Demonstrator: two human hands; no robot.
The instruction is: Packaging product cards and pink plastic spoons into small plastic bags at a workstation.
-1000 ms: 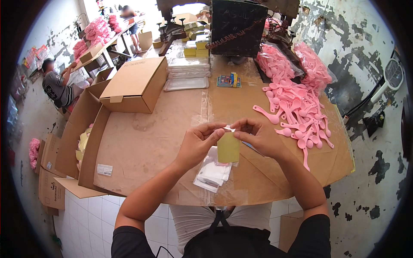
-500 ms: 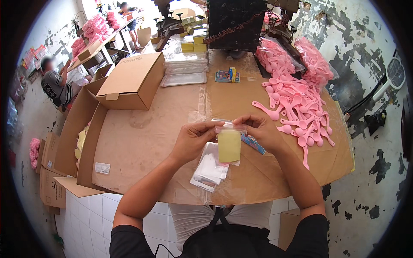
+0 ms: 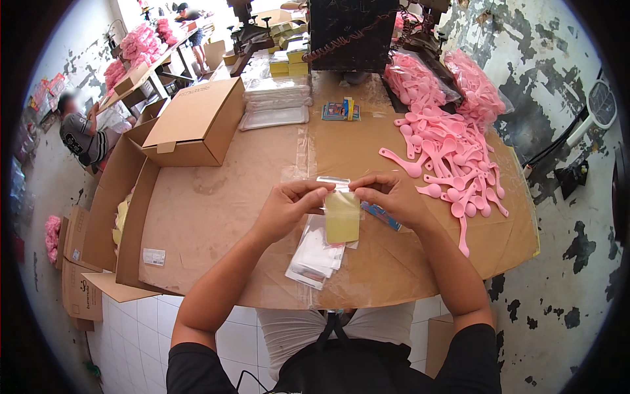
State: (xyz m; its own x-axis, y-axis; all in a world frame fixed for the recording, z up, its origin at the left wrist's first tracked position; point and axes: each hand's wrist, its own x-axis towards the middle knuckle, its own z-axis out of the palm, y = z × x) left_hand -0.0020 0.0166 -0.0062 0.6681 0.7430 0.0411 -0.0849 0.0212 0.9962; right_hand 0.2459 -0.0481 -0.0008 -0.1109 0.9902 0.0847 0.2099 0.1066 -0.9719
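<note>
Between my two hands hangs a small clear plastic bag with a yellow card point(image 3: 342, 220) in it. The thumb and fingers of my left hand point(image 3: 289, 205) pinch its upper left corner. My right hand point(image 3: 390, 198) pinches the upper right corner the same way. Below the bag, a loose pile of clear plastic bags point(image 3: 314, 256) lies on the cardboard-covered table. Blue printed cards point(image 3: 384, 217) lie by my right hand, partly covered by it. Pink measuring spoons point(image 3: 453, 154) are heaped to the right, beyond my right hand.
At the back stand stacked clear bags point(image 3: 275, 105), a small bundle of printed cards point(image 3: 341, 110) and a dark machine point(image 3: 351, 36). A closed carton point(image 3: 193, 121) sits on the left beside an open carton point(image 3: 134, 217). Bagged pink spoons point(image 3: 476, 85) lie back right. Two people are farther off.
Both hands stay pinched on the bag's top corners, with small shifts of the fingers. The whole view has shifted slightly; nothing else on the table has visibly moved.
</note>
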